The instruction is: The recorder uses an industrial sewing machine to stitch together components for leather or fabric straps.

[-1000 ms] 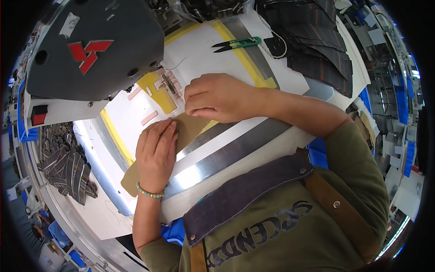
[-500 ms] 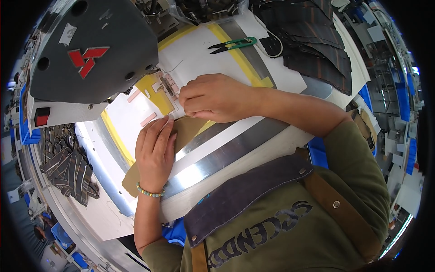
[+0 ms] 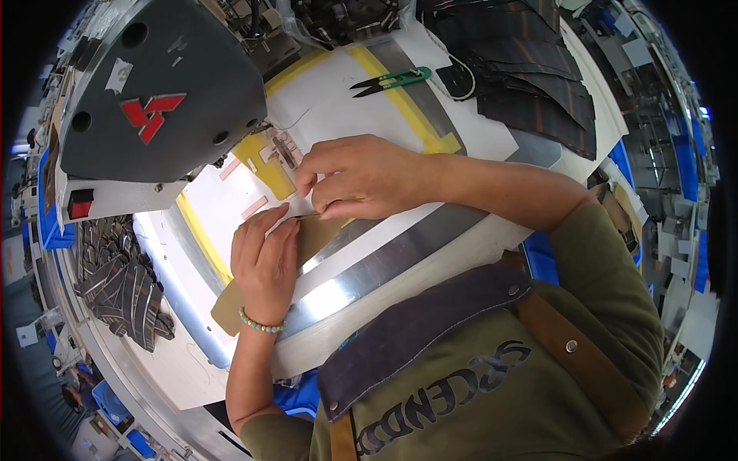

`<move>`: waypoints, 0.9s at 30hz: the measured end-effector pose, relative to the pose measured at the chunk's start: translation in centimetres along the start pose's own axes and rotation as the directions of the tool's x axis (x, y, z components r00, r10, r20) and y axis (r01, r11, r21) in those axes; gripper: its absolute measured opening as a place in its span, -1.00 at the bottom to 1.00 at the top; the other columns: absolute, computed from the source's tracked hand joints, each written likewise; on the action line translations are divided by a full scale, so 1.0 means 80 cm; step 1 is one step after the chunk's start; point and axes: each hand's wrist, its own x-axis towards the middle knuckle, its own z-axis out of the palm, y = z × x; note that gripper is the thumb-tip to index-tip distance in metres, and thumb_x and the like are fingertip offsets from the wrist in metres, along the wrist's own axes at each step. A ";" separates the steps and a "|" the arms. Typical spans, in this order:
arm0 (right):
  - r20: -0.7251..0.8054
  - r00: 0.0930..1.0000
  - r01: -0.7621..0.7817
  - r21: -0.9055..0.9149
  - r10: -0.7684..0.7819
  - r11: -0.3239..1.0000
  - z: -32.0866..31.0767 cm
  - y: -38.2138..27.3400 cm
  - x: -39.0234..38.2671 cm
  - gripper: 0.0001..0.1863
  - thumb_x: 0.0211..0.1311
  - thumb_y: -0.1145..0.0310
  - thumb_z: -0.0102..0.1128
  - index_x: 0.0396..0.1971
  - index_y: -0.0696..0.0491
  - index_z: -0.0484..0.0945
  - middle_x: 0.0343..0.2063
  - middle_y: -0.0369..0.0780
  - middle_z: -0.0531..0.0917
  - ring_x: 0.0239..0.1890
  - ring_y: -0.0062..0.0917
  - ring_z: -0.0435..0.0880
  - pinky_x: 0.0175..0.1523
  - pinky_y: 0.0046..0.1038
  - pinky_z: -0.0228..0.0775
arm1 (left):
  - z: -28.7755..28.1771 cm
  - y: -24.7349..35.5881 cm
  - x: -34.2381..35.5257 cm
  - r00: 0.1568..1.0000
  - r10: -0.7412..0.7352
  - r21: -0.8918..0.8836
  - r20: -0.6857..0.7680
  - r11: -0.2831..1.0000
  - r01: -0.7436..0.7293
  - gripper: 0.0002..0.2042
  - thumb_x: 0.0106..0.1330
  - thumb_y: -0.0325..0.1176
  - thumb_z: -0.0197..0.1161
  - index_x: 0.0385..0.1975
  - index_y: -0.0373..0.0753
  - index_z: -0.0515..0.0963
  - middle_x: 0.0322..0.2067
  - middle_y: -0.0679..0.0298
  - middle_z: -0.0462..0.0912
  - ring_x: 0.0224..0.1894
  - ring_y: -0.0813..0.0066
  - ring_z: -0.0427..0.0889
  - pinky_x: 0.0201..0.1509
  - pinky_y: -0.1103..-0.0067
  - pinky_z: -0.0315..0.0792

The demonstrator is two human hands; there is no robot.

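A tan piece of fabric lies on the white work plate in front of the sewing machine, and its other end sticks out left of my left wrist. With thumb and fingers close together, my left hand grips its far edge. My right hand pinches the same edge a little to the right. Between the two hands that edge looks lifted or folded into a thin line. The presser foot sits just beyond my right fingers, apart from the fabric. My fingers partly hide the fabric's edge.
The grey sewing machine head overhangs at upper left. Green-handled thread snips lie beyond my right hand. Dark striped fabric panels are stacked at upper right, and a heap of plaid strips rests at left. Yellow tape borders the plate.
My right hand has shifted slightly nearer to me, its fingers now pinching the fabric's edge. That edge shows as a thin raised line between my hands. My left hand has barely moved.
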 end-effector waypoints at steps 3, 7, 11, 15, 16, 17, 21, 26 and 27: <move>0.033 0.999 -0.033 0.015 0.032 0.999 0.002 0.000 -0.001 -0.91 0.22 0.41 0.42 -0.35 -0.04 0.65 -0.18 -0.35 0.66 -0.11 -0.37 0.73 -0.10 -0.28 0.60 | 0.002 -0.004 -0.002 1.000 0.020 -0.005 0.006 1.000 -0.020 -0.79 0.16 -0.62 0.54 -0.24 -0.29 0.71 -0.09 0.18 0.82 -0.12 0.20 0.77 -0.07 0.40 0.64; 0.089 0.994 -0.067 -0.020 0.068 0.998 0.002 0.001 -0.003 -0.93 0.26 0.45 0.35 -0.34 -0.03 0.61 -0.23 -0.34 0.62 -0.16 -0.37 0.72 -0.14 -0.26 0.58 | 0.006 -0.004 0.002 0.998 0.059 -0.005 0.007 0.998 -0.059 -0.79 0.15 -0.63 0.53 -0.26 -0.29 0.68 -0.18 0.19 0.79 -0.18 0.21 0.77 -0.13 0.42 0.64; 0.110 0.992 -0.050 -0.080 0.058 0.996 -0.002 0.000 0.000 -0.91 0.23 0.45 0.44 -0.36 0.01 0.66 -0.07 -0.34 0.70 -0.04 -0.40 0.73 -0.05 -0.33 0.63 | 0.007 -0.003 0.000 1.000 0.023 0.012 0.012 1.000 -0.023 -0.75 0.14 -0.63 0.54 -0.21 -0.29 0.69 -0.21 0.19 0.76 -0.16 0.19 0.76 -0.08 0.38 0.66; 0.048 0.999 -0.009 -0.066 0.012 0.998 -0.002 0.001 0.000 -0.90 0.24 0.42 0.45 -0.40 0.01 0.66 0.04 -0.30 0.71 0.10 -0.36 0.69 0.08 -0.31 0.62 | 0.008 0.001 0.007 1.000 0.017 0.025 0.003 1.000 -0.017 -0.73 0.14 -0.62 0.55 -0.15 -0.30 0.71 -0.16 0.17 0.77 -0.09 0.16 0.76 -0.01 0.35 0.66; 0.078 0.997 -0.021 -0.054 0.025 0.998 -0.004 -0.001 0.000 -0.90 0.25 0.40 0.46 -0.40 0.00 0.68 0.09 -0.29 0.70 0.15 -0.33 0.67 0.13 -0.29 0.61 | 0.008 0.000 0.008 0.999 0.037 0.027 0.013 0.999 -0.038 -0.71 0.14 -0.61 0.55 -0.13 -0.30 0.72 -0.14 0.16 0.77 -0.06 0.14 0.76 0.02 0.34 0.66; 0.107 0.994 -0.031 -0.041 0.035 0.999 -0.005 -0.002 0.001 -0.90 0.27 0.38 0.47 -0.40 -0.01 0.69 0.14 -0.27 0.70 0.19 -0.31 0.65 0.19 -0.27 0.59 | 0.007 0.000 0.009 0.998 0.056 0.034 0.024 0.998 -0.057 -0.69 0.13 -0.60 0.56 -0.11 -0.30 0.73 -0.12 0.16 0.77 -0.03 0.11 0.76 0.05 0.33 0.66; 0.167 0.985 -0.053 0.083 0.039 0.995 -0.007 -0.003 0.004 -0.87 0.29 0.33 0.49 -0.38 0.01 0.71 0.15 -0.26 0.69 0.20 -0.29 0.65 0.20 -0.25 0.57 | -0.003 -0.004 0.000 0.995 0.079 -0.009 0.053 0.997 -0.079 -0.77 0.20 -0.63 0.50 -0.15 -0.32 0.71 -0.09 0.11 0.77 0.03 0.10 0.76 0.10 0.35 0.65; 0.213 0.966 -0.113 -0.168 0.148 0.979 -0.041 0.014 0.003 -0.69 0.48 0.13 0.37 -0.03 0.06 0.76 0.21 -0.21 0.68 0.32 -0.25 0.57 0.40 -0.18 0.40 | -0.066 -0.041 -0.040 0.801 -0.593 -0.702 0.079 0.537 0.467 -0.93 0.59 -0.54 0.21 -0.07 -0.32 0.61 -0.08 0.30 0.69 -0.08 0.62 0.57 0.05 0.62 0.46; 0.298 0.932 -0.139 -0.230 0.205 0.963 -0.053 0.016 0.009 -0.55 0.53 0.07 0.30 0.21 0.05 0.69 0.31 -0.18 0.64 0.42 -0.27 0.50 0.49 -0.15 0.31 | -0.099 -0.056 -0.042 0.790 -0.609 -0.691 -0.069 0.601 0.403 -0.91 0.60 -0.48 0.21 -0.03 -0.31 0.59 -0.03 0.26 0.68 -0.01 0.58 0.60 0.11 0.58 0.50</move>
